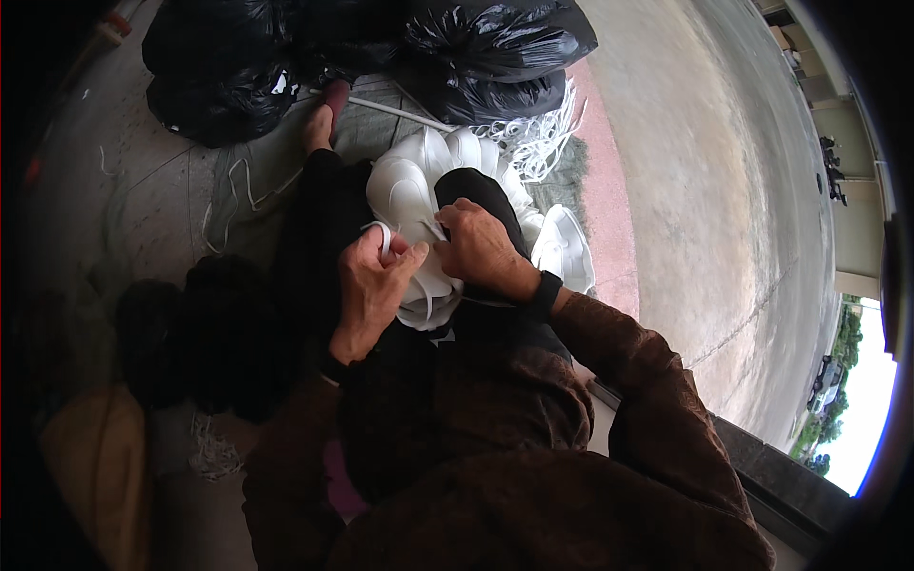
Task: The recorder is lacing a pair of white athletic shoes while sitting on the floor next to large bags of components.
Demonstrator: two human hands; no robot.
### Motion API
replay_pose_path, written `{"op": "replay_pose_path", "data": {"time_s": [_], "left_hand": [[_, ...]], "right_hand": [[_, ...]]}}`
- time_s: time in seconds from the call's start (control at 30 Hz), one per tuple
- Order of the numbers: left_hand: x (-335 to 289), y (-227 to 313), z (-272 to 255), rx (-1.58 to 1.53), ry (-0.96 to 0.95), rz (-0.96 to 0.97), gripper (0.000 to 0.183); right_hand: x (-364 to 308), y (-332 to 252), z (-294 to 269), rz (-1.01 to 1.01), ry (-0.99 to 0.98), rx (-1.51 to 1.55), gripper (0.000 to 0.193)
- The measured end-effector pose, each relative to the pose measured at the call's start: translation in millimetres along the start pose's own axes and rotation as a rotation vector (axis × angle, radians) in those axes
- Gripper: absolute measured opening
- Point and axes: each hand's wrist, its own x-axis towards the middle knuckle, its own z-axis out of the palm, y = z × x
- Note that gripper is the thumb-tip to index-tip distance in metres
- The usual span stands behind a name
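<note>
- The shoe (395, 190) points toe-away, its long axis leaning slightly left.
- My left hand (373, 285), half-curled, holds lace (385, 240).
- My right hand (484, 249) curls tight; contents unclear.

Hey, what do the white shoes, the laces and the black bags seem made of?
Shoes: perhaps synthetic leather or rubber, softly sheened; smooth, evenly shaded curves.
Laces: probably woven fabric, matte; thin, limp, tangled strands.
Bags: almost certainly plastic film, glossy; crinkles and bright highlights.
</note>
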Motion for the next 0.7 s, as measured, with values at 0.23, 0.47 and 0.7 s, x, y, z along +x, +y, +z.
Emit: {"op": "replay_pose_path", "data": {"time_s": [0.23,0.47,0.7], "left_hand": [[43,-39,25,0.553,-0.004,0.124,0.028],[40,-53,33,0.501,0.030,0.228,0.031],[33,-60,38,0.533,0.112,0.346,0.026]], "right_hand": [[14,8,27,-0.148,0.135,-0.022,0.010],[6,13,24,-0.207,0.199,0.131,0.007],[1,8,22,-0.233,0.189,0.112,0.007]]}}
